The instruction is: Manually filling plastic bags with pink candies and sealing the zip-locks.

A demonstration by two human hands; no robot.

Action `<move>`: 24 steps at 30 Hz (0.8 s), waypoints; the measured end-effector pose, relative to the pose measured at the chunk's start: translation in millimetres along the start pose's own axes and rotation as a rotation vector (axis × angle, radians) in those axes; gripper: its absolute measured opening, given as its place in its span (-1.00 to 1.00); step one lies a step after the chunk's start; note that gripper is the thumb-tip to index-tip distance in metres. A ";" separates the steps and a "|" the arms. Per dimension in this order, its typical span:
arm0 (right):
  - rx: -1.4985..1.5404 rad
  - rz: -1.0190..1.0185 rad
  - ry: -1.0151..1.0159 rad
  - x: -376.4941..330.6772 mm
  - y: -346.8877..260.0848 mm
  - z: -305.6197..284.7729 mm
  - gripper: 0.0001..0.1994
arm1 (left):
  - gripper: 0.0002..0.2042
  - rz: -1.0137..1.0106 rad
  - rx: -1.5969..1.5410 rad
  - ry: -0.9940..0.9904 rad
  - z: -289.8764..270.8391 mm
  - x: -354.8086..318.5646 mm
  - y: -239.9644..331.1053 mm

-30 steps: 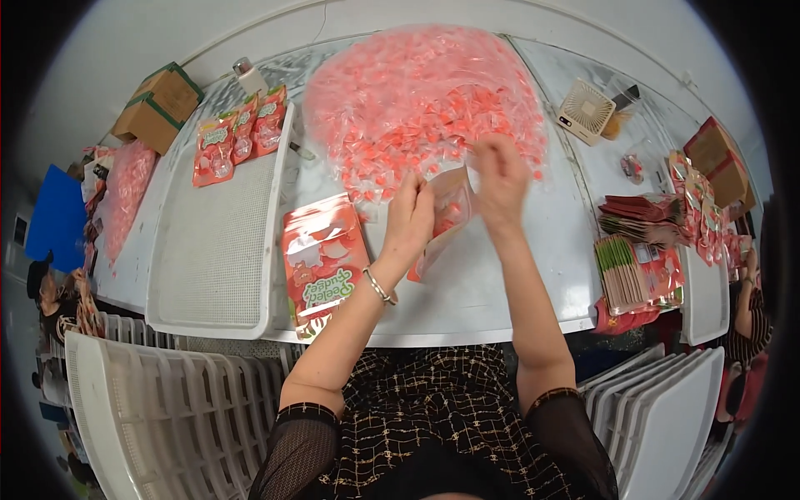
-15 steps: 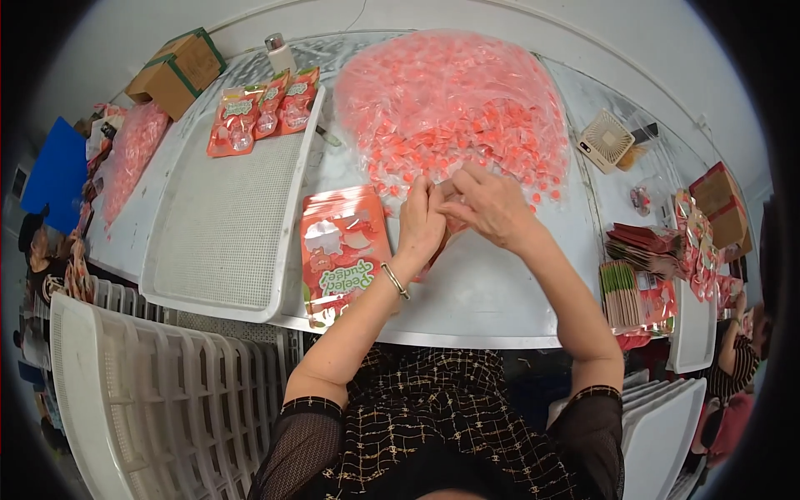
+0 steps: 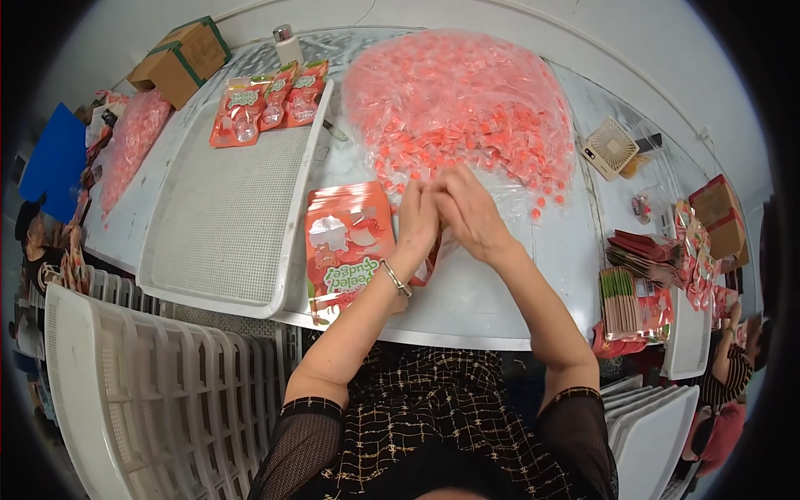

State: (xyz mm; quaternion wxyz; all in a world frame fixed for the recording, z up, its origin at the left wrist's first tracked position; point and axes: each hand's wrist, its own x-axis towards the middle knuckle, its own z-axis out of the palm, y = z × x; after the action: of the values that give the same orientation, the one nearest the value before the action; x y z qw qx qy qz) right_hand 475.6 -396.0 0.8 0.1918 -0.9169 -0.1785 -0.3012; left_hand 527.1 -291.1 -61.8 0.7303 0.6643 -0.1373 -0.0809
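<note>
A white worktable (image 3: 500, 292) covered with clear film is seen from above, with stacked white slatted trays (image 3: 150, 392) standing at its near left edge. Most of the far half of the table is taken up by a large heap of small pink-and-orange wrapped sweets (image 3: 458, 100). At the near rim of that heap, the left hand (image 3: 417, 221) and the right hand (image 3: 468, 212) are pressed together, fingers meeting just over the loose sweets at the edge of the pile. An orange pouch (image 3: 429, 262) is partly hidden under the left wrist, and only a sliver of it is shown; whether it is gripped by either hand cannot be told. A silver bracelet (image 3: 397, 279) is worn on the left wrist.

Just to the left of the left hand, a stack of orange stand-up pouches (image 3: 346, 246) is laid flat on the table, touching the forearm. Further left, a white perforated tray (image 3: 225, 217) is set, with three filled pouches (image 3: 267, 104) lined up along its far end. A cardboard box (image 3: 179, 62) is placed at the far left corner, and a small white fan (image 3: 610, 147) is seen to the right of the heap.
</note>
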 end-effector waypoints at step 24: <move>0.190 -0.087 -0.554 -12.7 -14.4 -102.2 -0.84 | -0.45 0.060 0.098 -0.439 -25.9 17.0 45.7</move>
State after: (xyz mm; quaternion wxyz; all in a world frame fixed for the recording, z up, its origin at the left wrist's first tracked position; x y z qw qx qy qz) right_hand 410.2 -433.2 72.6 0.2075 -0.9336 -0.2906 -0.0293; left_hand 548.3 -267.0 -16.9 0.6517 0.6612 -0.3163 -0.1949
